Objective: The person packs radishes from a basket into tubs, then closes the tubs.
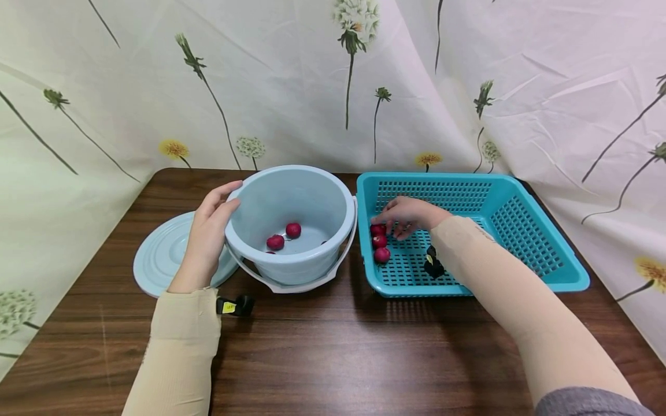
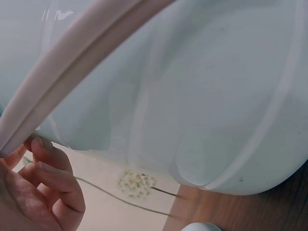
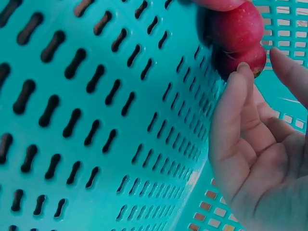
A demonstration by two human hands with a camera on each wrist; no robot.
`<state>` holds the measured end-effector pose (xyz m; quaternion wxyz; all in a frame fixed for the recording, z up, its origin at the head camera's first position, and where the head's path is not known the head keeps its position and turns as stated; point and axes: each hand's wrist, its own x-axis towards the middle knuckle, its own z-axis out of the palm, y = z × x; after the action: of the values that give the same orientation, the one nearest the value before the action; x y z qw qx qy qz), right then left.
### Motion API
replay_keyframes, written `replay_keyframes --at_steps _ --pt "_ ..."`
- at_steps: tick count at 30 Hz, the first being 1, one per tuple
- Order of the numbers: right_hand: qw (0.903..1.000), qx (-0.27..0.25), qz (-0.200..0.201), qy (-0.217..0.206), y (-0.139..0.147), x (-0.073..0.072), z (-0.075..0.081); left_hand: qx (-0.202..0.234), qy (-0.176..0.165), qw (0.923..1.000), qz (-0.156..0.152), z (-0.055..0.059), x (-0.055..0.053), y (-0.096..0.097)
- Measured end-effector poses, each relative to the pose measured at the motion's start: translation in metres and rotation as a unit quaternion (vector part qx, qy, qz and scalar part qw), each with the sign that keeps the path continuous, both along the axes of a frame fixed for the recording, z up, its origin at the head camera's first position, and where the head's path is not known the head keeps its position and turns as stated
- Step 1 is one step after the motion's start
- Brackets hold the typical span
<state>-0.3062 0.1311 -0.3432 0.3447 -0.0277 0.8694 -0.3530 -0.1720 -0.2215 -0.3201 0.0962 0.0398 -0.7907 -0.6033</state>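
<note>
My left hand (image 1: 205, 234) grips the left rim of a pale blue bucket (image 1: 291, 271); its curled fingers (image 2: 65, 180) also show against the outer wall in the left wrist view. Two red radishes (image 1: 293, 230) show plainly on the bucket's floor, others only partly behind the near rim. Inside the turquoise basket (image 1: 372, 277), my right hand (image 1: 408, 215) reaches down to the left wall. A fingertip touches a red radish (image 3: 252, 60), while the thumb (image 3: 288, 72) stands apart from it. Several radishes (image 1: 382, 255) lie in a row along that wall.
A pale blue lid (image 1: 161, 254) lies flat left of the bucket, partly behind my left forearm. The bucket's handle (image 1: 291, 288) hangs down at its front. Behind the brown wooden table (image 1: 333, 358) hangs a white cloth (image 1: 291, 86) printed with flowers.
</note>
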Motion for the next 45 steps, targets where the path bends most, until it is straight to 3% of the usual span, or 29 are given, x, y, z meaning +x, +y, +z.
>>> replay_keyframes --at_steps 9,17,30,45 --pt "0.9987 0.019 0.006 -0.048 -0.004 -0.002 -0.001 -0.002 -0.002 1.0 -0.001 0.0 0.001 0.0" --pt "0.9988 0.013 0.004 -0.048 -0.006 -0.003 -0.005 -0.005 -0.001 1.0 -0.001 0.0 0.001 -0.002" --pt "1.0 0.003 -0.001 0.005 -0.004 -0.001 0.004 -0.009 -0.001 1.0 -0.002 0.001 0.001 -0.001" --pt "0.9979 -0.054 -0.024 0.025 -0.002 -0.003 0.017 -0.004 -0.005 1.0 0.0 0.0 0.0 -0.001"
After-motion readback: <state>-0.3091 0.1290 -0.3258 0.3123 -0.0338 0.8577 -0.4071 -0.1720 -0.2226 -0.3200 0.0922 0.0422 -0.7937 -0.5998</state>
